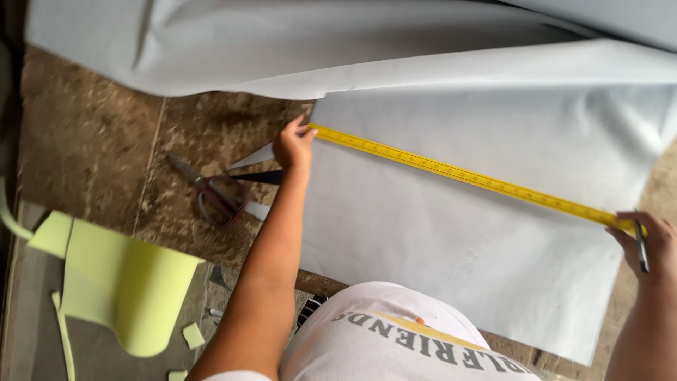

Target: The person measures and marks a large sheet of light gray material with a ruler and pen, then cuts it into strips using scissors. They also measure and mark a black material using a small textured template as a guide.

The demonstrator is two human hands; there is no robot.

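- The left hand (pixel 293 146) is closed down on the near end of a yellow tape measure (pixel 465 174), fingertips pinching and pressing it flat at the left edge of a pale grey sheet (pixel 437 240).
- The right hand (pixel 652 243) is curled shut around the other end of the tape near the sheet's right edge, and it also grips a slim dark pen-like tool (pixel 641 247) upright between the fingers.
- The tape runs taut and straight across the sheet, slanting from the left edge toward the right edge.
- The grey sheet lies spread on a mottled brown stone floor (pixel 92 141); more of the same material is folded over in a thick roll along the far side.
- A pair of scissors with dark red handles (pixel 211 194) lies on the floor just left of the sheet's left edge, close to the left forearm.
- A curled piece of light green sheet (pixel 127 286) and small green offcuts sit at the near left of the floor.
- The person wears a white printed shirt (pixel 395 339).
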